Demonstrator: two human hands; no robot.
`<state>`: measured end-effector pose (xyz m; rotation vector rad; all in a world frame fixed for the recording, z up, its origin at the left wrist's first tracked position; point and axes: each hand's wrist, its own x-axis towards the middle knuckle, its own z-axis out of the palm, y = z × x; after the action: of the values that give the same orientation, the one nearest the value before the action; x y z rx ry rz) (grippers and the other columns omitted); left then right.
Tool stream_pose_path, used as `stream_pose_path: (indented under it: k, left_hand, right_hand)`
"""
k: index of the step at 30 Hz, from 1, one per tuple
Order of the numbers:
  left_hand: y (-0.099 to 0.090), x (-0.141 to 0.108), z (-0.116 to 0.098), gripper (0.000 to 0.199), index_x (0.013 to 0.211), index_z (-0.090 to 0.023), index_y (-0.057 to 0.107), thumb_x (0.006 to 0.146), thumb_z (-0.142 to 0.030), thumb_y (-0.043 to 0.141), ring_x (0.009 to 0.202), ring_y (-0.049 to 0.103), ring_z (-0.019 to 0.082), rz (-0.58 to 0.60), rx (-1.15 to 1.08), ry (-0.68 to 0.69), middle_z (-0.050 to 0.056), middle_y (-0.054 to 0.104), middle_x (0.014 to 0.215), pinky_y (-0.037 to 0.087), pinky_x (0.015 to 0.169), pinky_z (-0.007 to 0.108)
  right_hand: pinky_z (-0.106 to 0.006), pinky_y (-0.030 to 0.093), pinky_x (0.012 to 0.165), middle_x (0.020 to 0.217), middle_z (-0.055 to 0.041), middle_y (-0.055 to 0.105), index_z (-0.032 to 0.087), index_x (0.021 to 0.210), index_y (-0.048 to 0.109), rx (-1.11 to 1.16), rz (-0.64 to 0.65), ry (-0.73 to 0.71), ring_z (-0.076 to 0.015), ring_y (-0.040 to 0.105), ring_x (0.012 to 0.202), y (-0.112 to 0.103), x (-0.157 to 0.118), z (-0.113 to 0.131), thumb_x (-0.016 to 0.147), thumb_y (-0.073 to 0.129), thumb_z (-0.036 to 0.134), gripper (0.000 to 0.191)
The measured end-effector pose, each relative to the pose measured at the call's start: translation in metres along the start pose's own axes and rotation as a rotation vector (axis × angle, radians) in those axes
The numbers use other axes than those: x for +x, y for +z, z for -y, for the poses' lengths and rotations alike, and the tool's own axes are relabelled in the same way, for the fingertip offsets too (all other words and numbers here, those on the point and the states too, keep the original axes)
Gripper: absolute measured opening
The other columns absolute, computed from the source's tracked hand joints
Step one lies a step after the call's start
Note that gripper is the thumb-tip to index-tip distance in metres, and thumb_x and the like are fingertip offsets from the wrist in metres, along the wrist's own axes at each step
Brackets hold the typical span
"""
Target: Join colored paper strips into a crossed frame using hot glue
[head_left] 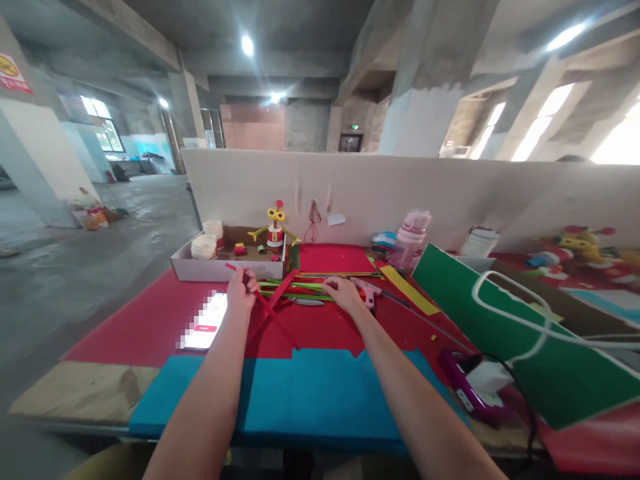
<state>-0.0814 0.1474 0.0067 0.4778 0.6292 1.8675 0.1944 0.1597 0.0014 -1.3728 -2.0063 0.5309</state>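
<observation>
The box (265, 269) holds cups (204, 247), left hand (243, 292) a red strip (263, 300); right hand (343, 293) unclear.

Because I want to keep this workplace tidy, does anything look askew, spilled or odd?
Yes: at right, the green board lies slanted, and a white cable loops loosely across it, which looks untidy. I see no spill.

The head view looks forward and down across the table (75, 393).

Beyond the blue sheet (325, 393) lie red strips (284, 289), green strips (300, 286) and a yellow card (410, 291); right of it, a green board (463, 307).
</observation>
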Motion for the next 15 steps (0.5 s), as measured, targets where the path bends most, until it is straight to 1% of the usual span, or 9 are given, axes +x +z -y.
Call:
stream_pose_path:
  k: [1, 3, 5, 7, 10, 12, 14, 15]
  left_hand:
    - [0.002, -0.001, 0.004, 0.024, 0.076, -0.015, 0.054, 0.086, -0.037, 0.054, 0.034, 0.031, 0.002, 0.014, 0.038, -0.016, -0.004, 0.048, 0.053, 0.023, 0.034, 0.015]
    - [0.005, -0.003, 0.011, 0.027, 0.078, -0.015, 0.055, 0.082, -0.041, 0.058, 0.034, 0.032, 0.002, 0.033, 0.095, -0.044, -0.004, 0.050, 0.054, 0.023, 0.034, 0.015]
    - [0.007, -0.005, 0.014, 0.028, 0.079, -0.014, 0.056, 0.080, -0.042, 0.060, 0.034, 0.032, 0.002, 0.049, 0.123, -0.062, -0.003, 0.051, 0.053, 0.022, 0.033, 0.016]
    - [0.008, -0.006, 0.015, 0.027, 0.078, -0.014, 0.056, 0.079, -0.041, 0.061, 0.034, 0.031, 0.003, 0.065, 0.148, -0.069, -0.003, 0.051, 0.053, 0.020, 0.033, 0.016]
    - [0.007, -0.007, 0.014, 0.025, 0.078, -0.014, 0.057, 0.080, -0.039, 0.061, 0.034, 0.031, 0.003, 0.085, 0.144, -0.086, -0.002, 0.051, 0.053, 0.019, 0.033, 0.015]
    - [0.006, -0.007, 0.013, 0.023, 0.078, -0.013, 0.056, 0.083, -0.036, 0.058, 0.035, 0.030, 0.003, 0.092, 0.105, -0.125, -0.002, 0.050, 0.053, 0.020, 0.032, 0.015]
    - [0.005, -0.007, 0.013, 0.022, 0.077, -0.013, 0.056, 0.085, -0.033, 0.055, 0.035, 0.029, 0.002, 0.082, 0.070, -0.181, -0.002, 0.049, 0.052, 0.020, 0.032, 0.014]
    - [0.005, -0.007, 0.012, 0.021, 0.076, -0.013, 0.055, 0.086, -0.032, 0.054, 0.035, 0.028, 0.002, 0.075, 0.061, -0.205, -0.002, 0.048, 0.052, 0.020, 0.032, 0.014]
  right_hand:
    - [-0.027, 0.044, 0.074, 0.092, -0.0087, 0.069, 0.016, 0.092, 0.065, -0.172, -0.011, 0.050, -0.0186, 0.062, 0.086, 0.004, 0.009, 0.000, 0.082, 0.055, 0.025, 0.017]
    - [-0.027, 0.043, 0.076, 0.096, -0.0093, 0.069, 0.017, 0.098, 0.064, -0.426, 0.065, 0.100, -0.0199, 0.063, 0.090, 0.012, 0.024, 0.004, 0.077, 0.058, 0.016, 0.022]
    - [-0.027, 0.043, 0.076, 0.097, -0.0093, 0.069, 0.019, 0.100, 0.064, -0.530, 0.139, 0.096, -0.0208, 0.063, 0.091, 0.016, 0.033, 0.009, 0.074, 0.060, 0.012, 0.028]
    - [-0.027, 0.042, 0.076, 0.098, -0.0093, 0.070, 0.020, 0.097, 0.066, -0.551, 0.162, 0.061, -0.0217, 0.063, 0.093, 0.013, 0.038, 0.014, 0.072, 0.059, 0.009, 0.028]
    - [-0.027, 0.041, 0.073, 0.098, -0.0090, 0.070, 0.023, 0.094, 0.068, -0.595, 0.180, 0.018, -0.0229, 0.063, 0.093, -0.006, 0.044, 0.021, 0.072, 0.057, 0.008, 0.029]
    - [-0.027, 0.041, 0.070, 0.101, -0.0087, 0.069, 0.024, 0.096, 0.068, -0.621, 0.168, -0.006, -0.0231, 0.062, 0.093, -0.028, 0.045, 0.024, 0.073, 0.054, 0.007, 0.032]
    - [-0.027, 0.041, 0.069, 0.097, -0.0093, 0.070, 0.022, 0.091, 0.070, -0.705, 0.156, -0.026, -0.0229, 0.063, 0.091, -0.053, 0.042, 0.023, 0.072, 0.054, 0.006, 0.030]
    - [-0.026, 0.041, 0.070, 0.095, -0.0095, 0.070, 0.021, 0.089, 0.071, -0.722, 0.150, -0.015, -0.0223, 0.063, 0.089, -0.065, 0.039, 0.021, 0.070, 0.056, 0.006, 0.029]
